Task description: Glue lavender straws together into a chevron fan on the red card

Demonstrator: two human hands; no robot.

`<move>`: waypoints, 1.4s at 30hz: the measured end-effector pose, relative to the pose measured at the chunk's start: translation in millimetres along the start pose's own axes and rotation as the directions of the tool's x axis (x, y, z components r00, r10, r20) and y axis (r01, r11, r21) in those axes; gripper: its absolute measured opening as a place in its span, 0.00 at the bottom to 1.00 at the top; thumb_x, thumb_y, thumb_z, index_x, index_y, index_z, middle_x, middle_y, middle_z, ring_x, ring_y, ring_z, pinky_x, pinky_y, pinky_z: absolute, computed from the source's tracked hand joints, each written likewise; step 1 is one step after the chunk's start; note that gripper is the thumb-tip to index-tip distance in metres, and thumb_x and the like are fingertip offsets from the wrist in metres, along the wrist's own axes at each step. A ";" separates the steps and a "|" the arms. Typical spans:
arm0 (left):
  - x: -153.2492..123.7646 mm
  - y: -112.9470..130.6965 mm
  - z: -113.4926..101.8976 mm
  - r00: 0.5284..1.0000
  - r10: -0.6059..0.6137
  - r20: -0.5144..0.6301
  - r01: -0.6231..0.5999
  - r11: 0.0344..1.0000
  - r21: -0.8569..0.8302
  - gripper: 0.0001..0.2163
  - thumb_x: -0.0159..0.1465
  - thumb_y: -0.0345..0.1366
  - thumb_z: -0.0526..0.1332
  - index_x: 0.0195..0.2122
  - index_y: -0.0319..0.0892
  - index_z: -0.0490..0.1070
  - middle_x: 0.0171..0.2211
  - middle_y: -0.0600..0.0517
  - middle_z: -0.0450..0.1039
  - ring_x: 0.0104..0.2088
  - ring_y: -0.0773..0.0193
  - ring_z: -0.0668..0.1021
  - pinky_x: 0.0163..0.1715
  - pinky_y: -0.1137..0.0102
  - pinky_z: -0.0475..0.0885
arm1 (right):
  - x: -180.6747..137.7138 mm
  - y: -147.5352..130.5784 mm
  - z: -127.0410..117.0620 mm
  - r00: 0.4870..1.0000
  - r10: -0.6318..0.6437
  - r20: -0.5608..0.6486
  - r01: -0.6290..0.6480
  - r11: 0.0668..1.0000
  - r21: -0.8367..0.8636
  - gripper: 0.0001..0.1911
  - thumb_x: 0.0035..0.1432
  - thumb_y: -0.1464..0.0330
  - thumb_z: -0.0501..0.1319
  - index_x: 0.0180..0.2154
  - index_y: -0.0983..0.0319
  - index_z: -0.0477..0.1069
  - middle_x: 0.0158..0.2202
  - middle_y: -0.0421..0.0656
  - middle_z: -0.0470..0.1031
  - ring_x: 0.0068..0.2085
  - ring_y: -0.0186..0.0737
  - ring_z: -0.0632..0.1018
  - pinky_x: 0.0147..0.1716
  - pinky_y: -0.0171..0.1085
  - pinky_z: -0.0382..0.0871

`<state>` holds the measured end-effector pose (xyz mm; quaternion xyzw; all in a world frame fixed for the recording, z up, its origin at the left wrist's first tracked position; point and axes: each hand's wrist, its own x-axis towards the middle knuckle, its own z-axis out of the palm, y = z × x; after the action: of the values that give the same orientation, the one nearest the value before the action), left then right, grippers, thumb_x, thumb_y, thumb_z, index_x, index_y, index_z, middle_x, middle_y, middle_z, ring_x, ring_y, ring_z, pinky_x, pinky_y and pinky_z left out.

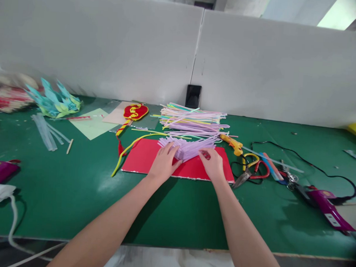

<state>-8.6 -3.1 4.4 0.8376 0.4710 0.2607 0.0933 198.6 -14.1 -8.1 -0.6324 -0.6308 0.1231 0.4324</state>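
A fan of lilac pipe cleaners, bent into a wide V, rests over a red board in front of me. My left hand grips the left side of the V, thumb low and fingers on top. On its right side, my right hand pinches the stems between thumb and fingers. Behind the V lies a loose pile of pastel pipe cleaners. One bent yellow pipe cleaner curves around the board's left end.
To the right are a yellow glue gun, scissors and a purple power strip with a black cable. A phone leans on the grey partition. Leftward lie a red-and-yellow fan-shaped ornament, glue sticks and blue-green folded paper.
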 end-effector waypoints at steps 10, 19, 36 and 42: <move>1.5 -3.2 3.3 0.999 -0.032 0.024 0.033 0.999 -0.033 0.20 0.62 0.35 0.58 0.55 0.41 0.60 0.60 0.41 0.58 0.61 0.53 0.62 0.58 0.58 0.62 | -1.7 -2.8 5.4 0.996 -0.054 0.073 0.061 0.993 -0.100 0.11 0.58 0.65 0.57 0.35 0.60 0.79 0.36 0.46 0.76 0.41 0.45 0.74 0.44 0.42 0.67; 1.9 -2.0 2.5 0.998 -0.049 0.049 0.051 0.998 -0.028 0.20 0.62 0.36 0.57 0.56 0.39 0.60 0.60 0.41 0.58 0.61 0.54 0.62 0.59 0.59 0.60 | -1.1 -0.9 6.0 0.995 -0.055 0.078 0.064 0.990 -0.124 0.11 0.58 0.64 0.58 0.36 0.60 0.78 0.36 0.45 0.75 0.40 0.44 0.74 0.43 0.40 0.67; 1.8 -3.2 3.4 0.995 -0.029 0.093 0.026 0.999 0.031 0.25 0.62 0.45 0.57 0.58 0.38 0.60 0.61 0.42 0.58 0.61 0.52 0.61 0.60 0.58 0.58 | 0.3 0.7 6.0 0.994 -0.056 0.096 0.067 0.990 -0.121 0.11 0.58 0.64 0.57 0.35 0.59 0.78 0.35 0.46 0.76 0.40 0.44 0.75 0.43 0.41 0.68; 3.2 -1.4 3.8 0.995 -0.027 0.092 0.021 0.998 0.058 0.25 0.61 0.43 0.58 0.56 0.36 0.62 0.61 0.40 0.59 0.61 0.52 0.61 0.60 0.59 0.58 | 0.3 2.2 7.3 0.994 -0.055 0.093 0.066 0.992 -0.109 0.11 0.58 0.63 0.57 0.35 0.59 0.77 0.36 0.45 0.76 0.40 0.44 0.75 0.43 0.41 0.68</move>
<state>-6.2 0.7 1.8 0.8454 0.4835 0.2066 0.0942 195.1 -10.6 -13.9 -0.6301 -0.6745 0.1026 0.3709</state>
